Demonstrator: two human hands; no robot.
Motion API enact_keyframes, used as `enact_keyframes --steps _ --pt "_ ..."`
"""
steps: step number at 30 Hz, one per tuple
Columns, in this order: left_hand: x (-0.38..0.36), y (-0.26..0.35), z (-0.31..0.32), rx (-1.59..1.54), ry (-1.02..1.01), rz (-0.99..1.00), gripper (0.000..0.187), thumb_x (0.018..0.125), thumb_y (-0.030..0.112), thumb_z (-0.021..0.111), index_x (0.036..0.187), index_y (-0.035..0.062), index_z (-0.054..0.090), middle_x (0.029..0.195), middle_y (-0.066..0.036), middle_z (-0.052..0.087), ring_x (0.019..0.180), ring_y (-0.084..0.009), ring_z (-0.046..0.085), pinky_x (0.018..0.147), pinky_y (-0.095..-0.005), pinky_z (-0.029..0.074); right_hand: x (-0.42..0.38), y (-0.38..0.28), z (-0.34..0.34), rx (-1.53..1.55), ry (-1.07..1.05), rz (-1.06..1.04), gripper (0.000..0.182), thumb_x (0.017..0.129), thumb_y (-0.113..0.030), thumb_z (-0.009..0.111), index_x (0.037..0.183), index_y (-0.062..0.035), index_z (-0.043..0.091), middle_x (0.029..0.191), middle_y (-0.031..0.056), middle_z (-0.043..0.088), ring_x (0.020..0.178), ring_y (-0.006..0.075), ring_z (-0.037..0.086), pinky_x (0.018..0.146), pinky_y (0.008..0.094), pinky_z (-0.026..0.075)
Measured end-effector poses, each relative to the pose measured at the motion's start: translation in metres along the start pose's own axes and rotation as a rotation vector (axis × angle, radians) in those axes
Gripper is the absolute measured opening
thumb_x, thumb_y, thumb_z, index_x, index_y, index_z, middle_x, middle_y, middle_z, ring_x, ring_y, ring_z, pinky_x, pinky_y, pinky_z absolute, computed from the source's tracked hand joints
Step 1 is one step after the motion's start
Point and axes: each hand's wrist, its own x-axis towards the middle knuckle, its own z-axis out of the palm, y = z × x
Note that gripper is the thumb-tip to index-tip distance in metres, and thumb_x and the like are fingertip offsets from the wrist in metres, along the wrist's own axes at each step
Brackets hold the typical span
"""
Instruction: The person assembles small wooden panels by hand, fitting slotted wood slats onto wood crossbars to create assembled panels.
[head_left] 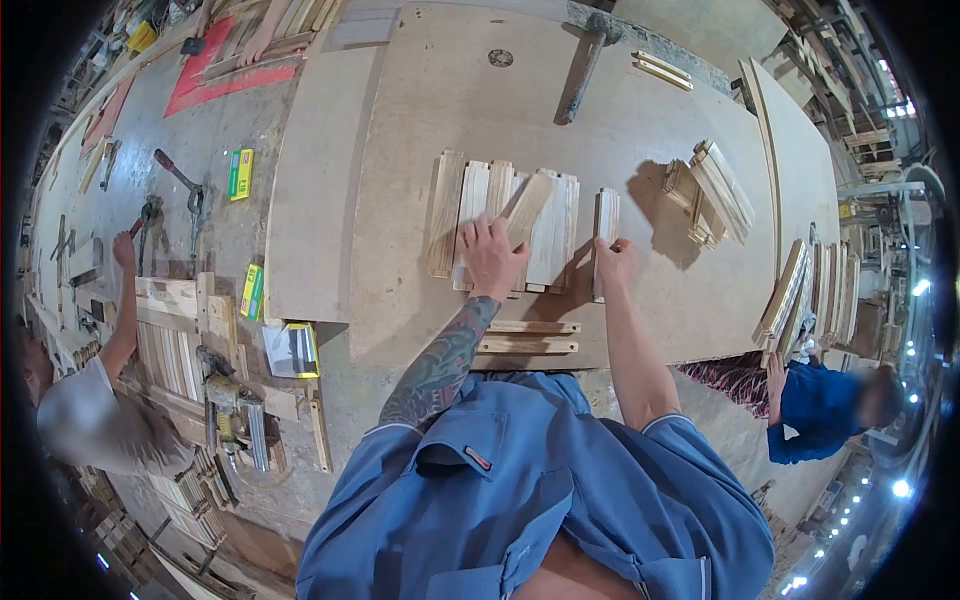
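L hand (490,258) is held half-open, w/ fingers spread over row of wooden slats (548,240) on plywood panel (430,95), by btm end of angled slat (532,203); R hand (616,262) is curled at single slat (607,215), apart from row; firm grip can't be confirmed, either hand; row may be skewed if angled slat is knocked; fingertip undersides are hidden; co-worker's hand (257,47) is seen top L, body cut off.

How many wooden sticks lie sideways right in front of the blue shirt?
2: one stick farther out, the other stick nearer the shirt. The left arm may hide more.
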Motion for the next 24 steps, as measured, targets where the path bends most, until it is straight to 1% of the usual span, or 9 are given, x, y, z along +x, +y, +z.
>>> enact_keyframes --steps 1,3,5,7,11,13,18,23,24 --pt "0.003 -0.002 -0.003 -0.004 0.0 0.005 0.058 0.072 0.037 0.08 0.118 0.009 0.06 0.137 -0.02 0.048 0.132 -0.0406 0.04 0.109 -0.058 0.031 0.003 0.001 -0.001 -0.002 0.002 -0.025 0.058 0.076 -0.042 0.078 0.115 -0.0011 0.064 0.109 0.0167 0.067 0.105 0.0323 0.064 0.092 0.0432 0.048" --pt "0.007 -0.026 -0.017 -0.249 0.168 -0.058 0.049 0.074 0.029 0.079 0.114 0.009 0.062 0.114 -0.016 0.058 0.113 -0.0352 0.053 0.096 -0.0508 0.043 0.003 0.002 -0.009 0.008 -0.002 -0.029 0.056 0.079 -0.042 0.076 0.115 -0.0018 0.064 0.111 0.0173 0.067 0.106 0.0328 0.063 0.093 0.0437 0.048" --pt "0.02 -0.063 -0.036 -0.344 0.472 -0.035 0.043 0.076 0.026 0.079 0.111 0.0074 0.064 0.105 -0.016 0.062 0.108 -0.034 0.056 0.09 -0.0463 0.047 -0.003 -0.001 -0.01 0.027 -0.006 -0.021 0.053 0.082 -0.043 0.074 0.115 -0.0024 0.064 0.112 0.0179 0.066 0.107 0.0332 0.063 0.095 0.0441 0.048" --pt "0.022 -0.102 -0.049 -0.184 0.54 -0.173 0.042 0.081 0.031 0.077 0.112 0.0059 0.064 0.108 -0.017 0.064 0.112 -0.0343 0.055 0.094 -0.047 0.045 -0.013 -0.005 -0.005 0.024 0.007 -0.067 0.045 0.089 -0.039 0.065 0.116 -0.0026 0.063 0.114 0.0203 0.065 0.107 0.0366 0.062 0.095 0.046 0.048" --pt "0.016 -0.115 -0.045 -0.026 0.426 -0.129 0.046 0.085 0.038 0.074 0.115 0.0044 0.064 0.114 -0.018 0.062 0.114 -0.0358 0.054 0.097 -0.0479 0.042 -0.044 -0.025 0.02 -0.02 0.006 -0.194 0.039 0.093 -0.033 0.058 0.117 -0.0025 0.063 0.113 0.022 0.063 0.107 0.0396 0.06 0.094 0.0479 0.047" --pt "0.013 -0.118 -0.055 -0.114 0.175 -0.264 0.053 0.09 0.042 0.069 0.124 0.0031 0.061 0.116 -0.021 0.059 0.113 -0.0373 0.053 0.098 -0.0494 0.041 -0.044 -0.014 0.022 0.086 0.043 -0.274 0.037 0.094 -0.029 0.057 0.118 -0.0023 0.063 0.11 0.0226 0.062 0.103 0.0412 0.06 0.092 0.05 0.047" --pt "0.012 -0.128 -0.049 0.059 0.226 -0.033 0.062 0.091 0.044 0.066 0.136 0.0029 0.054 0.121 -0.021 0.055 0.112 -0.0378 0.053 0.098 -0.0493 0.041 -0.038 0.014 0.004 0.037 -0.083 -0.179 0.032 0.09 -0.037 0.066 0.114 -0.0162 0.069 0.097 0.0116 0.069 0.098 0.0328 0.064 0.083 0.0441 0.051" --pt "0.028 -0.116 -0.04 0.108 0.222 0.04 0.069 0.09 0.047 0.065 0.142 0.0057 0.049 0.124 -0.018 0.051 0.111 -0.0371 0.051 0.097 -0.0491 0.04 -0.001 -0.01 0.017 0.069 -0.069 -0.042 0.035 0.089 -0.04 0.068 0.115 -0.0168 0.069 0.1 0.0117 0.071 0.097 0.0296 0.066 0.082 0.0439 0.051" --pt "0.028 -0.113 -0.041 0.131 0.189 0.023 0.076 0.087 0.051 0.067 0.146 0.0078 0.045 0.131 -0.02 0.048 0.12 -0.0392 0.047 0.102 -0.0516 0.037 0.004 -0.012 0.014 0.046 -0.072 -0.039 0.039 0.089 -0.042 0.069 0.117 -0.0158 0.068 0.1 0.0121 0.071 0.097 0.0282 0.066 0.082 0.0438 0.05"
